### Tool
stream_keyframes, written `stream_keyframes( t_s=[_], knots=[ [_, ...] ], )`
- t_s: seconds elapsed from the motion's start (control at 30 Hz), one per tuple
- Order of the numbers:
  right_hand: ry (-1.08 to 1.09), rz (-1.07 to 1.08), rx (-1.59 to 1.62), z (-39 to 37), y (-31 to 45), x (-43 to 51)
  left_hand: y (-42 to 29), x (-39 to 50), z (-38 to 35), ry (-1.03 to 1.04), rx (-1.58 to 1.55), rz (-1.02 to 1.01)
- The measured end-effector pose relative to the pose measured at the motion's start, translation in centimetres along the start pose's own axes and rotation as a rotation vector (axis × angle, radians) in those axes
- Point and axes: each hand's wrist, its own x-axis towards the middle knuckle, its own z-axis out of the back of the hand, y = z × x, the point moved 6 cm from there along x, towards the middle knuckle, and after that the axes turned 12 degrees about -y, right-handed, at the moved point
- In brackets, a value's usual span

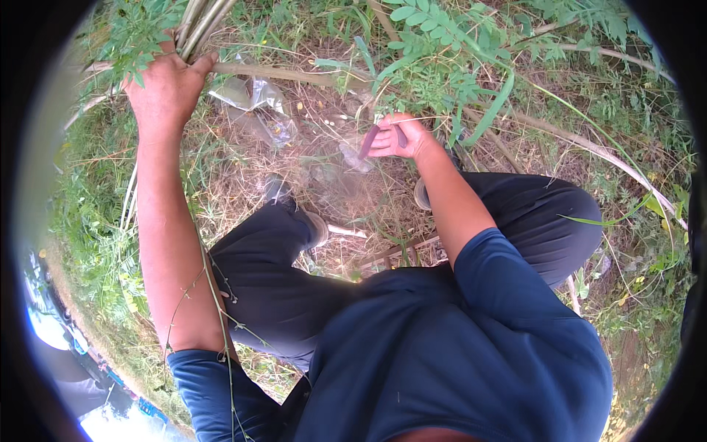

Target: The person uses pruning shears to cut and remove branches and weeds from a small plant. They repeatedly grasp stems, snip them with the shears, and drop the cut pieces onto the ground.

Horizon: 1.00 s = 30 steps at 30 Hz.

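At the upper left, my left hand is closed around a bundle of thin woody stems, with feathery green leaves hanging over its knuckles. Right of the middle, my right hand holds a hand tool with two dark reddish handles, which look like those of pruning shears. The handles are spread across the fingers. Leaves and grass hide most of the tool's head, and a thin pale stem crosses just above the palm.
A thick branch lies across the ground between the hands. Below it is crumpled clear plastic. Another long branch runs along the right among green weeds. My legs are bent over dry grass, and a thin vine hangs across my left arm.
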Motion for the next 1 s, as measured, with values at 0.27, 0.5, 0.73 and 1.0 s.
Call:
stream_keyframes(
  t_s=[0.27, 0.5, 0.73, 1.0],
  knots=[
    [0.052, 0.056, 0.012, -0.4, 1.3, -1.7, -2.9, -5.3, 10.1, -0.056, -0.03, -0.085],
    [0.064, 0.082, -0.031, 2.7, -0.3, -2.0, -10.8, -15.8, 15.5, -0.312, -0.891, -0.111],
    [0.124, 0.28, -0.105, 2.3, 0.1, -3.8, -21.0, -25.5, -7.8, 0.596, -0.777, -0.1],
    [-0.113, 0.277, -0.536, 4.2, 2.4, -2.1, -24.3, -27.7, -20.5, 0.8, -1.185, 0.574]
  ],
)
